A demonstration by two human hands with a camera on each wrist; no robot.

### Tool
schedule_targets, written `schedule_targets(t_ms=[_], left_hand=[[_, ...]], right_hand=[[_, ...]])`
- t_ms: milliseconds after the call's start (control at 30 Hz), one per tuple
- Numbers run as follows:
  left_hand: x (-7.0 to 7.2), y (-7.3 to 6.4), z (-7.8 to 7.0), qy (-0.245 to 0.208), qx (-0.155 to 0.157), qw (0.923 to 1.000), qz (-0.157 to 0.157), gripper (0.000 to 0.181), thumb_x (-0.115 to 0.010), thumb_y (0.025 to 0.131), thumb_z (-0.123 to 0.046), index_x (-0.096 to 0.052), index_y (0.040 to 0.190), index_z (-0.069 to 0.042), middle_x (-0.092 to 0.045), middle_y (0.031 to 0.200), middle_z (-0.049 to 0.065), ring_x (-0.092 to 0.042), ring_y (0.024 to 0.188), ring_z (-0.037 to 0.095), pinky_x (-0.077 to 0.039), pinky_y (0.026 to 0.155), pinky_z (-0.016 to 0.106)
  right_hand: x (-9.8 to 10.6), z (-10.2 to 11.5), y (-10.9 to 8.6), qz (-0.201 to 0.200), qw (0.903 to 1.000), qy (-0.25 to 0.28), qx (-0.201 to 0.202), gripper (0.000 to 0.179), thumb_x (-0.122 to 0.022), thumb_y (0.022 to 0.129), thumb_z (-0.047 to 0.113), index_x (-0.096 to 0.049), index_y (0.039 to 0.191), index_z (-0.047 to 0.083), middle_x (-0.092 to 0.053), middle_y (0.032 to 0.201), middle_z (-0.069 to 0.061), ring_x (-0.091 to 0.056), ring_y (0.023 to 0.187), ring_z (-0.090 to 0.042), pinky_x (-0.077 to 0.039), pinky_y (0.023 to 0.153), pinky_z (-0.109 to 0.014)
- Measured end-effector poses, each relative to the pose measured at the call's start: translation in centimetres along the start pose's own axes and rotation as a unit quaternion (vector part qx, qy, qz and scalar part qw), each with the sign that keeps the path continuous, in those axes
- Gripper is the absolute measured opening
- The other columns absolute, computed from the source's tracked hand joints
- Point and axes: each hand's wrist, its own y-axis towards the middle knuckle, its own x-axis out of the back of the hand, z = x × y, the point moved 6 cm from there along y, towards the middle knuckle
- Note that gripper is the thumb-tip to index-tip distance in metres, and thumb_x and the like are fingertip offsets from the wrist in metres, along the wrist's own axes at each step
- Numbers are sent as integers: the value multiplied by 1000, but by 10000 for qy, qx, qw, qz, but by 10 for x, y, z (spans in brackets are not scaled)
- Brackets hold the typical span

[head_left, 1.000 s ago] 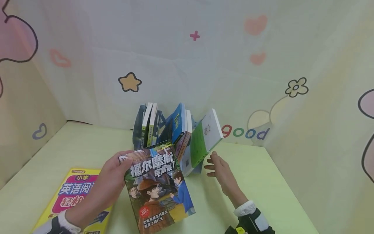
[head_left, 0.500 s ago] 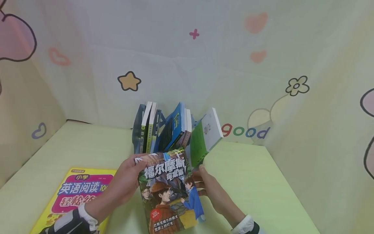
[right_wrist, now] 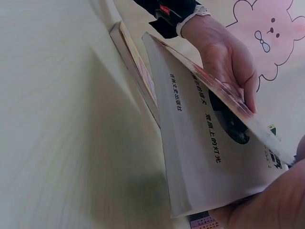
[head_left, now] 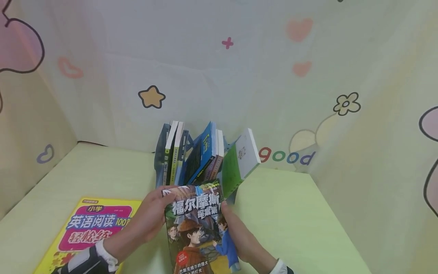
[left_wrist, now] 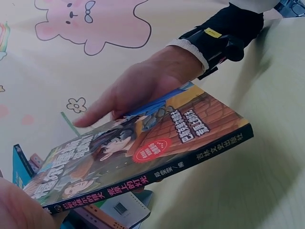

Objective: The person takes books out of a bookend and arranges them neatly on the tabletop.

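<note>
A paperback book (head_left: 195, 232) with an illustrated cover, a figure in a brown hat on it, is held between both hands over the table. My left hand (head_left: 152, 213) grips its upper left corner, thumb on the cover. On the opposite edge, my right hand (head_left: 241, 238) holds it with the thumb at the cover's side and fingers underneath. The left wrist view shows the dark spine (left_wrist: 167, 167) with its lettering. From the right wrist, the front cover stands slightly apart from the pages, and a printed title page (right_wrist: 190, 143) shows inside.
Behind the held book, several upright books (head_left: 176, 152) stand in a blue rack, some leaning. A green and white book (head_left: 239, 160) tilts outward at its right end. A yellow workbook (head_left: 78, 224) lies flat at the left, partly under the left forearm. Printed cloth walls surround the table.
The left hand has carried the paperback rightward and slightly down. My right hand, apart from it before, has come in and taken hold of its right edge.
</note>
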Motion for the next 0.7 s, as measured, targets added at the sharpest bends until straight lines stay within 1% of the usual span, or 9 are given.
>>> schedule_targets(t_ms=[100, 200, 300, 433, 567, 700], left_hand=[[1, 0, 1, 48, 61, 10000, 1, 43, -36, 111, -11, -35, 148, 10, -57, 130, 22, -67, 103, 19, -58, 87, 30], [2, 1, 1, 190, 99, 9998, 8, 44, -37, 111, -11, -36, 149, 10, -56, 134, 23, -66, 106, 19, -58, 89, 30], [3, 3, 1, 314, 126, 9994, 47, 44, -38, 111, -12, -36, 150, 10, -55, 134, 23, -66, 107, 19, -57, 89, 30], [6, 4, 2, 385, 190, 9990, 96, 44, -39, 111, -13, -37, 148, 10, -55, 134, 23, -65, 107, 19, -57, 89, 30], [8, 5, 3, 415, 253, 9987, 159, 45, -39, 111, -13, -35, 149, 12, -55, 135, 25, -66, 107, 20, -58, 89, 32], [10, 5, 5, 495, 376, 9978, 227, 45, -40, 111, -14, -37, 148, 12, -59, 130, 23, -67, 104, 19, -58, 87, 31]], right_hand=[[0, -6, 1, 89, 10000, -26, -28, 84, -37, 108, 60, -24, 158, -6, -48, 150, -19, -53, 132, -26, -43, 111, -42], [1, -10, 3, 137, 9999, 67, -76, 76, -45, 108, 53, -32, 155, -6, -60, 138, -16, -62, 122, -25, -50, 104, -39], [-1, -11, 5, 224, 9997, 95, 46, 62, -51, 109, 39, -38, 151, -6, -64, 131, -13, -63, 117, -21, -50, 101, -35], [-4, -11, 7, 426, 9987, 213, 166, 48, -53, 109, 19, -40, 146, -9, -65, 126, -11, -63, 112, -17, -51, 98, -32], [-6, -12, 6, 604, 9972, 432, 128, 46, -55, 107, 9, -39, 144, -12, -68, 122, -12, -66, 104, -15, -55, 91, -30], [-8, -13, 3, 696, 9962, 521, 87, 46, -60, 104, 5, -42, 143, -11, -70, 119, -13, -70, 98, -17, -59, 82, -32]])
